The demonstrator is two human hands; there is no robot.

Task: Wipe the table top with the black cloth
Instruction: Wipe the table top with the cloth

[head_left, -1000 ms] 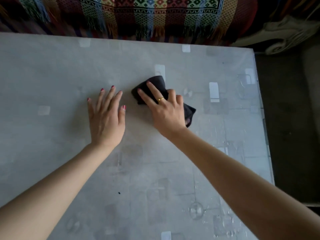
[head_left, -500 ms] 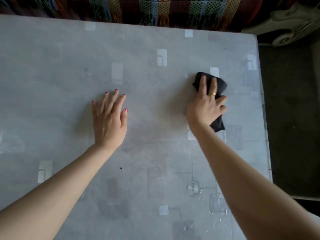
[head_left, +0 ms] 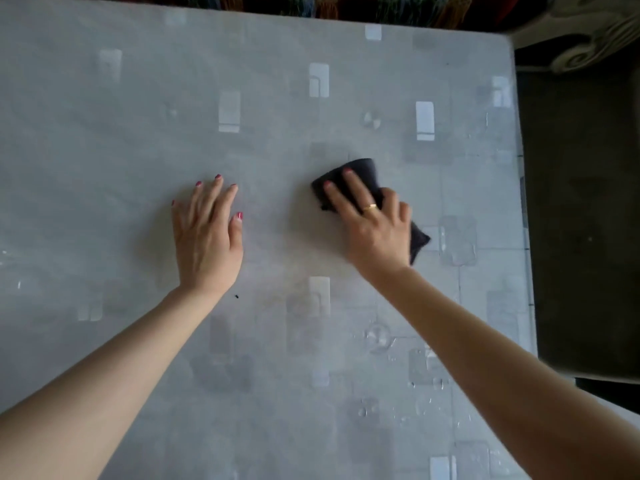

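Note:
The grey patterned table top (head_left: 104,168) fills most of the view. A crumpled black cloth (head_left: 365,167) lies on it right of centre. My right hand (head_left: 377,230) lies on top of the cloth and presses it down, with the index and middle fingers stretched forward; one end of the cloth sticks out beside the little finger. My left hand (head_left: 206,237) rests flat on the bare table to the left, fingers straight, a hand's width from the cloth.
Water drops and wet rings (head_left: 377,336) dot the near right part of the table. A small dark speck (head_left: 237,296) lies by my left wrist. The table's right edge (head_left: 526,237) borders dark floor. Fringed colourful fabric (head_left: 381,8) runs along the far edge.
My right hand swept the cloth out to the right, then back left toward the middle. My left hand has stayed flat in place.

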